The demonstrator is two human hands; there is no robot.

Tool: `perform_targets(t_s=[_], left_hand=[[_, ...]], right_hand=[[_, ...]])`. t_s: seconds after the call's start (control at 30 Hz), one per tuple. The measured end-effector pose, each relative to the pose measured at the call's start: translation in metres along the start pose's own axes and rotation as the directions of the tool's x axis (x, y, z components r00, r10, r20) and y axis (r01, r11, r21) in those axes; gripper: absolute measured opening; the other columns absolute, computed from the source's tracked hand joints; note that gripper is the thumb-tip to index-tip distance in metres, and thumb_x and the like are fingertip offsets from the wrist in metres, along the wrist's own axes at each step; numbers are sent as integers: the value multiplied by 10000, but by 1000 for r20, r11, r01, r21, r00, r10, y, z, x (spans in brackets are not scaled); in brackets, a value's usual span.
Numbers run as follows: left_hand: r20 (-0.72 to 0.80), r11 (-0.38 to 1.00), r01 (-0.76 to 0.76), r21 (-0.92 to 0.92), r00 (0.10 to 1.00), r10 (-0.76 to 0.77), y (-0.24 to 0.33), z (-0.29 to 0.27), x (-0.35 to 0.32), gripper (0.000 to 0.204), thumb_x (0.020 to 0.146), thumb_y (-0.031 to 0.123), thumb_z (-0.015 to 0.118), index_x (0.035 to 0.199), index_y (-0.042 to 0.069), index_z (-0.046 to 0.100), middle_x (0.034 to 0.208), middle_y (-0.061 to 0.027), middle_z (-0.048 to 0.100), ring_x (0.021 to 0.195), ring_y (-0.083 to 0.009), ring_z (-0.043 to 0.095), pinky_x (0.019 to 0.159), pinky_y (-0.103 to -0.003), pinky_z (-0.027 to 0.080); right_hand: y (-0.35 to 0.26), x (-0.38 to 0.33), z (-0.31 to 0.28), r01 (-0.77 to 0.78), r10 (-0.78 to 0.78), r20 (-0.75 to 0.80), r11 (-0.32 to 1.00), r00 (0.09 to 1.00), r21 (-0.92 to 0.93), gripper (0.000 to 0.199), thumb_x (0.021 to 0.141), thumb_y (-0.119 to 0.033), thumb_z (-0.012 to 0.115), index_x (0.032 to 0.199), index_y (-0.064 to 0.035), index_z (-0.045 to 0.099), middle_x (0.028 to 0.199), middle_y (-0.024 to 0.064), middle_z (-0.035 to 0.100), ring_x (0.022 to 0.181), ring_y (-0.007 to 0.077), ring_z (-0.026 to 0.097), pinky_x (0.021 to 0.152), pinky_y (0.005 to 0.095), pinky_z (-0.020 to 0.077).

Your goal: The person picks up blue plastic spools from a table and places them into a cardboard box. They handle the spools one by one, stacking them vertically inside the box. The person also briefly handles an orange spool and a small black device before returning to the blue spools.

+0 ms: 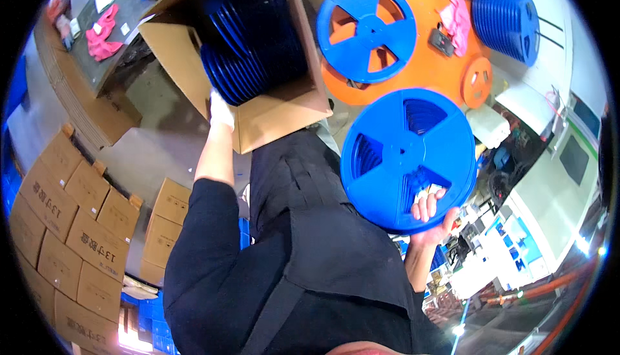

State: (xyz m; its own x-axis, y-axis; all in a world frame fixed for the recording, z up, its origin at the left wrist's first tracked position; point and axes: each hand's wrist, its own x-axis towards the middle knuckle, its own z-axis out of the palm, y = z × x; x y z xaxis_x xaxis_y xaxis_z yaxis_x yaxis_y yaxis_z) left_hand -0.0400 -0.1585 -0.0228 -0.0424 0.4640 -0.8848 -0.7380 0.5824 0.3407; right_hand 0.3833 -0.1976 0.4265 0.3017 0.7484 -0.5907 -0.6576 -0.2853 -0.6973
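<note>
A thick stack of blue plastic reels [402, 153] is in my right hand [427, 206]. Its fingers hook through a window of the front reel, and the thumb lies outside the rim. To the left, an opened cardboard box [278, 124] leans in front of my body with a row of blue reels [248, 58] inside. My left hand [221, 111], in a white glove, reaches to the box's near left corner, close to the lowest reels. Glare hides how its fingers are set.
An orange round table [426, 64] ahead holds a single blue reel [367, 31], a pink cloth [458, 22], and a small black device [442, 42]. More blue reels [505, 26] sit on rods at far right. Stacked cartons [64, 200] stand at left, beside a dark workbench [126, 29].
</note>
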Motion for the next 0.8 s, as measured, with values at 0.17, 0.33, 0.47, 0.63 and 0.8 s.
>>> perform_targets(t_s=[0.17,0.33,0.47,0.63,0.8], left_hand=[[-360,957,168,236,930,-75,-15,0,-61,765,887,635,433,1456,134,330,1473,-65,376,1349,-279,322,1107,-469,196],[67,862,-184,472,983,173,-6,85,-84,613,934,454,506,1434,119,389,1423,-97,441,1327,-230,378,1107,-406,238],[465,516,-670,534,742,482,2,172,-120,374,981,194,500,1316,29,521,1287,-106,562,1174,-194,526,1022,-298,381],[865,-168,-938,303,197,462,19,274,-215,293,823,46,626,1114,26,635,1005,-132,646,935,-296,604,867,-375,465],[820,186,-812,553,570,51,3,341,-275,520,796,173,698,1257,2,529,1035,-153,639,971,-294,598,871,-375,458]], right_hand=[[-2,28,5,-11,-26,171,978,985,210,454,900,-475,596,1005,-54,465,620,-29,381,510,84,385,524,248,340],[-5,40,-12,-3,-123,316,930,941,369,437,908,-470,589,968,-64,439,564,-28,376,470,90,405,488,251,355],[-10,43,-20,-20,-173,391,896,904,443,438,897,-474,608,943,-71,443,541,-40,386,449,76,412,462,243,352],[-6,43,-25,-33,-223,478,882,849,471,490,895,-544,565,957,-71,453,550,-45,367,445,73,385,455,237,335],[-20,45,-8,13,-237,447,894,863,448,521,900,-566,534,983,-55,478,578,-39,365,468,71,382,473,239,340]])
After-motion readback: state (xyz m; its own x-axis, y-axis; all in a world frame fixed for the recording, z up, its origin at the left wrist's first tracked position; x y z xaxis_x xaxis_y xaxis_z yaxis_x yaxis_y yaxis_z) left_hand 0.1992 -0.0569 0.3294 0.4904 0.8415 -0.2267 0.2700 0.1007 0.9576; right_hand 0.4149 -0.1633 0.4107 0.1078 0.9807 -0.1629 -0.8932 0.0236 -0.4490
